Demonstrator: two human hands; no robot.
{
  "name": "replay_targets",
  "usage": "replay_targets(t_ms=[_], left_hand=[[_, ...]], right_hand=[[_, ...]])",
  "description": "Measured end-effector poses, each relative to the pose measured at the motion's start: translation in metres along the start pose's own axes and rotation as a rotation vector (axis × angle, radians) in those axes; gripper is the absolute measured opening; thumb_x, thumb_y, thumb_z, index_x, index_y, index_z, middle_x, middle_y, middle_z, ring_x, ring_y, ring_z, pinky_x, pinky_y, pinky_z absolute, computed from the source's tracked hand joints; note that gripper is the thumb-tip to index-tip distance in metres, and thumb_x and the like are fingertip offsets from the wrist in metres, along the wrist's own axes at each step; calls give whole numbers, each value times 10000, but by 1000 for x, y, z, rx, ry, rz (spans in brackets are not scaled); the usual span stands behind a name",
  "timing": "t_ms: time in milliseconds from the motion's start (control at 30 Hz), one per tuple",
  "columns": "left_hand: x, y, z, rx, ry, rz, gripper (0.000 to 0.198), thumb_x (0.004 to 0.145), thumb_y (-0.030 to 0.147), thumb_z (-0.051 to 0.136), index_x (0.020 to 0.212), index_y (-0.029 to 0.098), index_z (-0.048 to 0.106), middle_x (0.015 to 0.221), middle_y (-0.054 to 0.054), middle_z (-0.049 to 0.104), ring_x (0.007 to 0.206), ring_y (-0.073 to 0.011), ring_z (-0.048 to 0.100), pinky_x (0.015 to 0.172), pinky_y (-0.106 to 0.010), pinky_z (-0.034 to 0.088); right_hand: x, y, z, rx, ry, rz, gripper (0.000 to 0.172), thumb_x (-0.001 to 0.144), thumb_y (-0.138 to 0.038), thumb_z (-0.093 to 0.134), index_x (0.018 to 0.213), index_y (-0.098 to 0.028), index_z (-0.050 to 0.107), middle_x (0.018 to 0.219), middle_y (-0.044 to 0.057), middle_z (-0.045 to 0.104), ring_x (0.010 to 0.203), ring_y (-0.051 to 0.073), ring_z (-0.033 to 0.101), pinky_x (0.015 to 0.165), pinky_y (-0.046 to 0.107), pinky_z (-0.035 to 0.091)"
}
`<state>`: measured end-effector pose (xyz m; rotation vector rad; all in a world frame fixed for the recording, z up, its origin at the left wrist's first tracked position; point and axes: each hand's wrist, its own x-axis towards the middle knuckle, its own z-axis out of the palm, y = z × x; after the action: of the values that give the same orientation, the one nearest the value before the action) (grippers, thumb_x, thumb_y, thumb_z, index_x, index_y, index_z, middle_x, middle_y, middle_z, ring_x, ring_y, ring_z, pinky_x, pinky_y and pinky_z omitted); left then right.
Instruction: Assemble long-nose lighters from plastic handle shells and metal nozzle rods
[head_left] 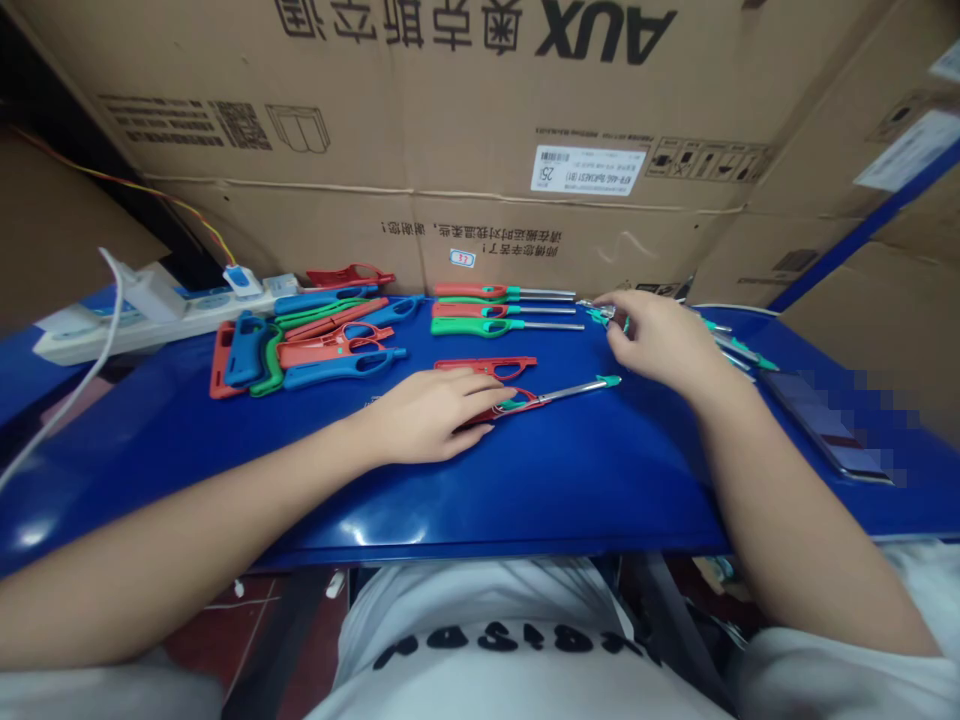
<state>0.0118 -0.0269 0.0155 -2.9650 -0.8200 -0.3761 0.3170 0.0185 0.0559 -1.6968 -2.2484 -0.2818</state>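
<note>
Under my left hand (431, 415) lies a red lighter (536, 400), its long metal tube pointing right and ending in a teal tip. The hand's fingers and thumb lie around its handle, hiding much of it; some teal shows inside. Just behind it is a red handle shell (517, 366) with a finger loop. My right hand (660, 338) is bent at the back right, thumb and fingers drawn together around small teal and silvery parts (600, 313). What exactly the fingertips hold is unclear. Several red and green lighters (480, 310) with metal tubes lie left of it.
Red, blue and green handle shells (322, 350) are piled on the left of the blue table (525, 500). Metal tubes with teal ends (739, 348) lie beyond my right wrist, near a phone (832, 430). A power strip (157, 325) and large carton (420, 150) stand behind.
</note>
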Motion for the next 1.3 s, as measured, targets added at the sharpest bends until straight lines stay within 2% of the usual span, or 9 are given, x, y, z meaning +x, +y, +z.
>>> replay_targets(t_ms=[133,300,500,667,800,933,1067,1200,1300], left_hand=[[1,-2,3,-45,-9,52,458,998,193,458,1452,179,518,1436,-80,609,1303,-229,578,1071,-367,503],[1,-7,6,-55,-26,130,504,973,145,463,1473,196,501,1434,-60,614,1265,-232,607,1059,-384,512],[3,-5,3,-64,-9,115,505,968,126,463,1462,213,518,1375,-55,660,1241,-222,613,1030,-363,527],[3,-1,4,-26,-7,109,460,975,140,460,1420,196,562,1356,-60,673,1211,-231,621,1016,-366,538],[3,-2,9,-12,-15,120,477,974,132,457,1439,189,547,1407,-65,635,1240,-236,615,1049,-383,524],[2,-3,13,-22,-43,107,556,939,76,460,1483,187,498,1465,-61,584,1314,-245,574,1102,-406,489],[1,-3,15,-34,-54,99,611,916,44,451,1510,184,459,1501,-58,547,1364,-243,532,1130,-410,463],[0,-4,17,-53,-44,99,628,913,35,445,1519,195,445,1509,-58,539,1379,-238,517,1137,-413,456],[0,-4,17,-71,-33,97,655,899,24,458,1523,223,443,1504,-56,545,1382,-230,516,1141,-409,451]], right_hand=[[1,9,1,-143,-100,173,470,855,-292,541,1307,-207,640,1294,157,621,1007,344,657,742,408,511],[4,21,-1,-156,-172,330,455,864,-343,541,1281,-192,641,1286,166,619,1099,361,639,803,428,531],[6,27,-12,-125,-193,450,436,879,-306,537,1276,-179,666,1316,171,644,1205,370,602,921,469,519],[7,32,-20,-110,-268,586,462,858,-213,546,1297,-190,688,1300,185,669,1189,355,615,923,428,498],[9,41,-18,-111,-305,617,429,809,-163,592,1203,-258,731,1257,140,689,1148,335,635,888,407,499],[9,50,-11,-109,-275,562,437,808,-195,625,1237,-220,707,1258,157,661,1143,319,619,919,389,491],[8,59,-5,-142,-146,509,493,847,-230,601,1336,-189,651,1328,218,578,1231,349,542,966,409,463],[8,67,-4,-115,-79,524,399,862,-223,583,1237,-173,710,1264,212,613,1171,328,560,946,402,457],[9,68,-10,-45,-62,622,292,859,-255,618,1102,-167,755,1177,187,678,1059,293,611,875,367,466]])
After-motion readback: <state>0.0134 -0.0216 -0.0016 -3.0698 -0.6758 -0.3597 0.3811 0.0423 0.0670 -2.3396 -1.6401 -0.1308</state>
